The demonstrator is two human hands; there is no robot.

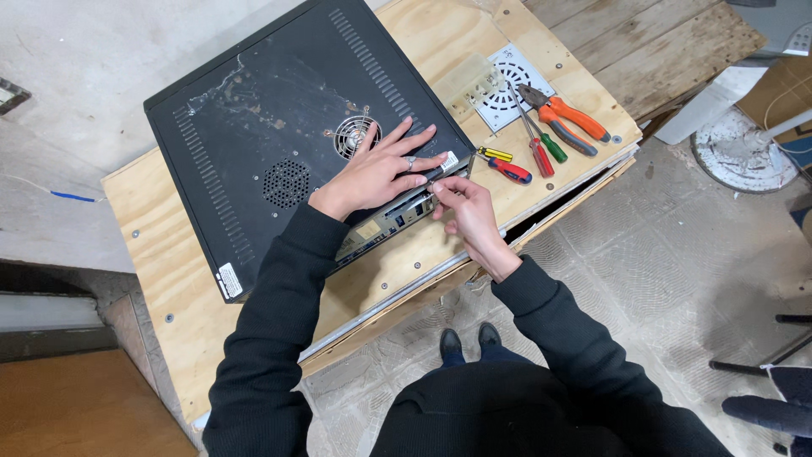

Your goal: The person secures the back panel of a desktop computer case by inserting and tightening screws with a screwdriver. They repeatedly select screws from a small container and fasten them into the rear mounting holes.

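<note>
A black computer case (271, 144) lies flat on a plywood bench (169, 279), its vented side panel up. My left hand (381, 169) rests flat, fingers spread, on the panel near a round fan grille (353, 135). My right hand (465, 216) is at the case's front edge, fingertips pinched at the drive bay area (406, 211); whether it holds a small part I cannot tell.
Beside the case lie a red-handled screwdriver (506, 167), two more screwdrivers (541, 148), orange pliers (565, 117), a white square vent grille (507, 89) and a pale plastic connector (469, 83). A white fan base (740, 156) stands on the floor at right.
</note>
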